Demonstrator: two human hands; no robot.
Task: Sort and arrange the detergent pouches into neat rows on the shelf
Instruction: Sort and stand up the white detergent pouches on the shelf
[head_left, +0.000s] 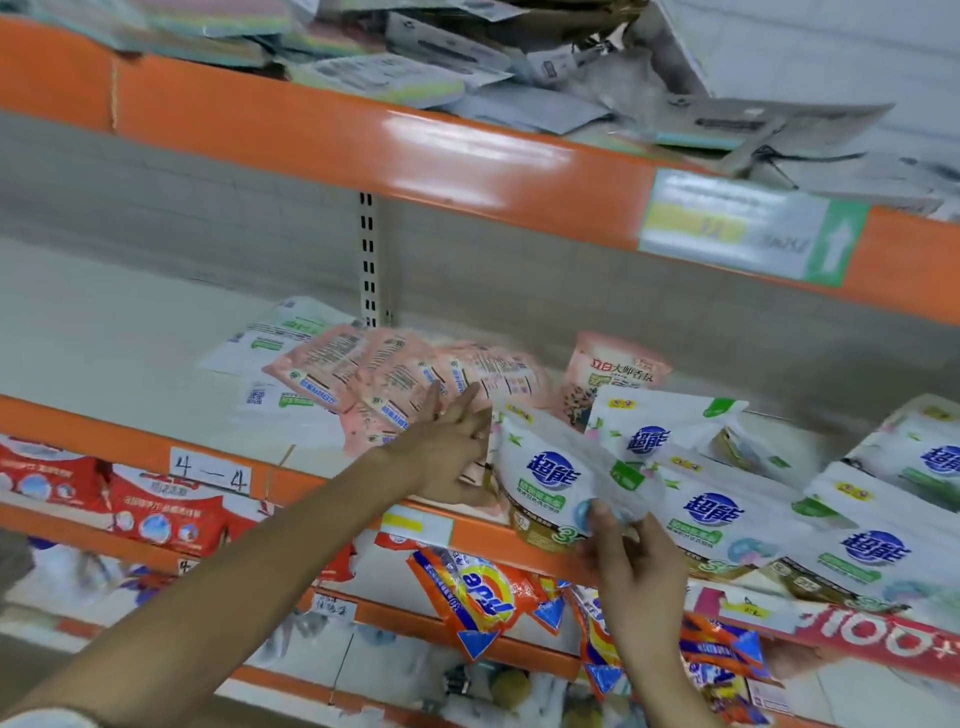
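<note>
Left hand is flat out, fingers straight, touching the pink pouches fanned on the shelf. Right next to it, the right hand pinches the bottom of a white pouch at the shelf's front edge.

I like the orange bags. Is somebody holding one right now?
No, the right hand holds a white bag; the orange bags lie on the lower shelf.

Price label: print blurred, unreadable.
Pink pouches: motion-smeared, partly behind left hand.
Held white pouch: bottom edge covered by right hand.
Rightmost white pouch: cut by frame edge.
</note>
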